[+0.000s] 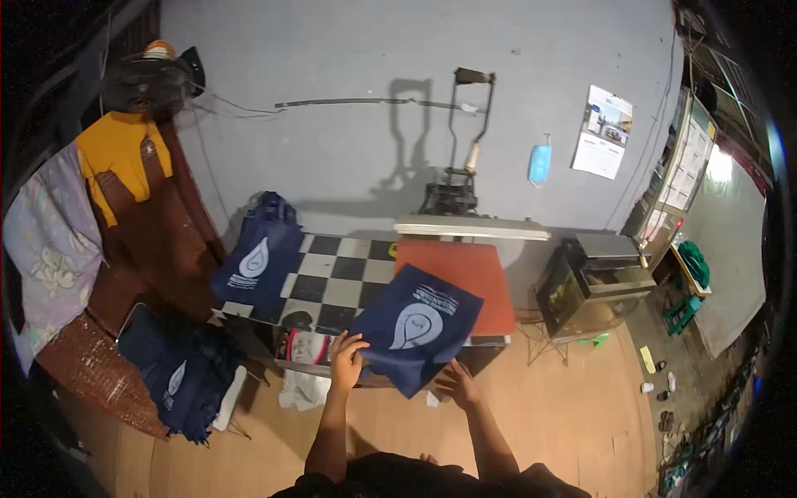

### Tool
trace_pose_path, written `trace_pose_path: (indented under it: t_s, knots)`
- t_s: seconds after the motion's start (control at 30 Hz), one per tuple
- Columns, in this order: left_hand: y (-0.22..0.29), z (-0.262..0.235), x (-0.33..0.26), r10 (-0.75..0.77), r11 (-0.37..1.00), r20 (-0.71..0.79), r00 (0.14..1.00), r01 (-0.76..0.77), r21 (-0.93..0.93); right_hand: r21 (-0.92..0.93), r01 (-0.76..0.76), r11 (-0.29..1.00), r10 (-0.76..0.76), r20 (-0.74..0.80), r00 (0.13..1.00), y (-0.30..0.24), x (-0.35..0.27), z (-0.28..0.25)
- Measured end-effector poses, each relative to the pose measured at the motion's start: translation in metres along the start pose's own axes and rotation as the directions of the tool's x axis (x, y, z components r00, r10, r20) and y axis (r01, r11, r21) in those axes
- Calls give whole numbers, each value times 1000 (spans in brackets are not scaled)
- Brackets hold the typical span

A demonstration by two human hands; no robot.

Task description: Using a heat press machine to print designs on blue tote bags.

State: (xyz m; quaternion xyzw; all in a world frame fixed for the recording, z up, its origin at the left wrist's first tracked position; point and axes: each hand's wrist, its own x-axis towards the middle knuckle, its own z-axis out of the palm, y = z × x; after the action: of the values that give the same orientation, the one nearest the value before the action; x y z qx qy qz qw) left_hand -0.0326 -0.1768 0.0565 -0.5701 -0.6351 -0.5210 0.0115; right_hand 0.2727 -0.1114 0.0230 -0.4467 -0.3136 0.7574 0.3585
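A navy blue bag with a pale drop-shaped print lies tilted across the front of an orange-red press pad, one corner hanging toward me. My left hand pinches its left edge between thumb and fingers. At the bag's lower right edge is my right hand, fingers apart; whether they touch the cloth is hard to tell. Above the pad, the press's upper plate is raised, with its long handle standing up against the wall.
Stacked navy bags sit on the checkered table at left. More navy bags rest on a chair beside a brown sofa. A glass tank on a wire stand is to the right. White cloth hangs below the table.
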Motion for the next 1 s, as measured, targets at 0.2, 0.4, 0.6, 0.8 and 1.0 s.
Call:
trace_pose_path:
  t_s: [0.2, 0.4, 0.6, 0.8, 1.0]
  knots:
    - [-93, -105, -33, -16, 1000, -9, 1000, 16, -14, 209, -106, 972, 61, 209, 976, 87, 38, 107]
    - [-140, -166, -62, -872, 476, -46, 488, 821, -314, 336, -106, 936, 47, 180, 982, 144, 44, 215]
    - [-155, -205, -95, -776, -208, 589, 224, 791, -576, 88, 23, 996, -50, 310, 949, 159, 10, 285]
    - [-217, -199, -80, -794, 82, 265, 548, 528, -845, -118, 180, 976, -144, 264, 954, 117, 31, 307]
    - [-180, -215, -2, -852, 404, -34, 522, 616, -676, -27, 174, 984, -165, 205, 965, 55, 83, 361]
